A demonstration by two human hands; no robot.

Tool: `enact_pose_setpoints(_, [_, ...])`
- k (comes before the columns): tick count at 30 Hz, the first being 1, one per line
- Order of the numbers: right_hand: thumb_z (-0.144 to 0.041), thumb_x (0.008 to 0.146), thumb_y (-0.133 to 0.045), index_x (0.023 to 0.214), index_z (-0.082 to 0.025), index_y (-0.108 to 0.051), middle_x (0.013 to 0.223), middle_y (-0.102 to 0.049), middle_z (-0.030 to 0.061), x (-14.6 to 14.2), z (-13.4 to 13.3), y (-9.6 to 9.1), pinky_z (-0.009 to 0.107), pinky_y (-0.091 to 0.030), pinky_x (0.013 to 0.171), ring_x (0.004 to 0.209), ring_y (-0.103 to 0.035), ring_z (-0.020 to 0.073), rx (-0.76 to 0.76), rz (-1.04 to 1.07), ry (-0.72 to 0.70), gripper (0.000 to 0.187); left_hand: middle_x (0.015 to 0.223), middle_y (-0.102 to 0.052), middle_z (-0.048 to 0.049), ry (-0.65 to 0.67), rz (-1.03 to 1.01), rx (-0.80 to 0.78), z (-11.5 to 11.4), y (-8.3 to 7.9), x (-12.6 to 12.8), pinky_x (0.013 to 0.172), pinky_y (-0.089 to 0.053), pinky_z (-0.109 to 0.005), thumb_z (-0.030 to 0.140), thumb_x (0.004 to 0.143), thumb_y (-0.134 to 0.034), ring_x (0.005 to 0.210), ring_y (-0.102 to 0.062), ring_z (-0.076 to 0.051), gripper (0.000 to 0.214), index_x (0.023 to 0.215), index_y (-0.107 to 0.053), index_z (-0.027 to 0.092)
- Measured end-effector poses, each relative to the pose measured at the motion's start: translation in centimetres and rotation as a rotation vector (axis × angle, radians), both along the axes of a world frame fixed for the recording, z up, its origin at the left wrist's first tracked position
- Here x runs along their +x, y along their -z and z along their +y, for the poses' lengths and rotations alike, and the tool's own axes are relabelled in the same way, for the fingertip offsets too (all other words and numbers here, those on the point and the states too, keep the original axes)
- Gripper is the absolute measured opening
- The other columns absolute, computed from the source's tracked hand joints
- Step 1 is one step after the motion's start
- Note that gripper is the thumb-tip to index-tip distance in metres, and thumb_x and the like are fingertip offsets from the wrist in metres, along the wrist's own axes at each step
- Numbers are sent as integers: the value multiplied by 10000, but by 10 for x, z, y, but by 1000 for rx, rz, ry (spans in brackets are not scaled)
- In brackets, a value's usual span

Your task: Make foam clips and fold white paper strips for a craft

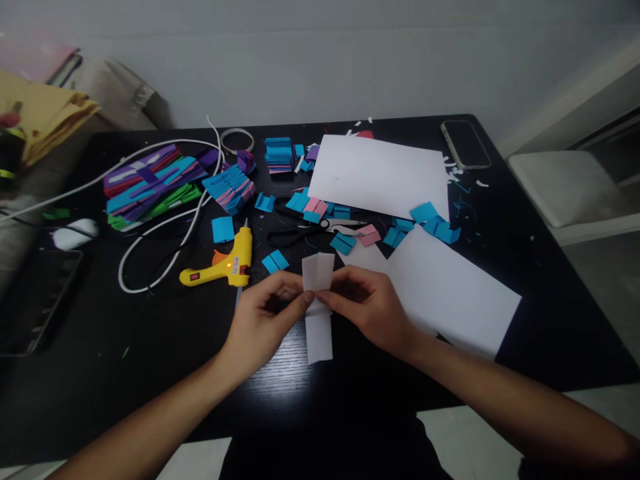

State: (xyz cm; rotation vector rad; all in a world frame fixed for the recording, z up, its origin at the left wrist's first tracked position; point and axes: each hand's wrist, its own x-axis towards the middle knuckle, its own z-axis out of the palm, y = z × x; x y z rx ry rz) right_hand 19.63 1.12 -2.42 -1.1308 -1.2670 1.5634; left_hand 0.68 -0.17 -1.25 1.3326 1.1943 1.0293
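A narrow white paper strip with creases across it is held upright over the front of the black table. My left hand pinches its left edge near the middle, thumb in front and fingers behind. On the opposite edge, my right hand pinches the same strip, its thumb almost meeting the left one. Just beyond my left hand lies a yellow glue gun with a small orange light on. White paper sheets lie beside and partly under my right forearm. Scissors with black handles rest behind the strip.
Folded blue paper pieces and pink ones are scattered mid-table. Bundles of coloured strips lie at the left near a looping white cable. Another white sheet and a phone lie toward the back. A white mouse-like object sits left.
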Motion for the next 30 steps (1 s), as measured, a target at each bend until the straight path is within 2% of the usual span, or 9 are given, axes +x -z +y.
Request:
enact_pose_setpoints(8, [-420,816,-844,860,-208,-786,824,-763,27,0,-1,-4,297,-574,678,751,-698,171,-23,-46,9,224,698,-725,13,-8,-14,-57,0,1,1,562,-534,-192,215,883,-744,598,-654,-101,40,852,-729,194])
enact_pose_setpoints(16, [-457,796,-854,807,-206,-771,781,-747,19,-1,-1,-4,296,-567,656,722,-681,171,-25,-39,49,265,747,-766,-14,-38,-80,-115,0,1,2,588,-568,-232,299,869,-783,665,-707,-147,89,873,-776,210])
enact_pose_setpoints(22, [-437,798,-856,814,-217,-780,790,-750,18,-1,-3,-7,298,-572,655,730,-686,172,-30,-35,54,233,700,-740,3,-63,-61,-107,-1,0,1,557,-527,-216,259,866,-766,599,-647,-120,53,842,-780,213])
enact_pose_setpoints(30, [-390,820,-850,876,-227,-755,823,-748,6,-2,-4,0,292,-578,697,775,-699,169,-10,10,42,198,691,-735,18,-55,-126,-122,-1,2,2,610,-532,-191,194,857,-763,624,-655,-100,33,833,-774,213])
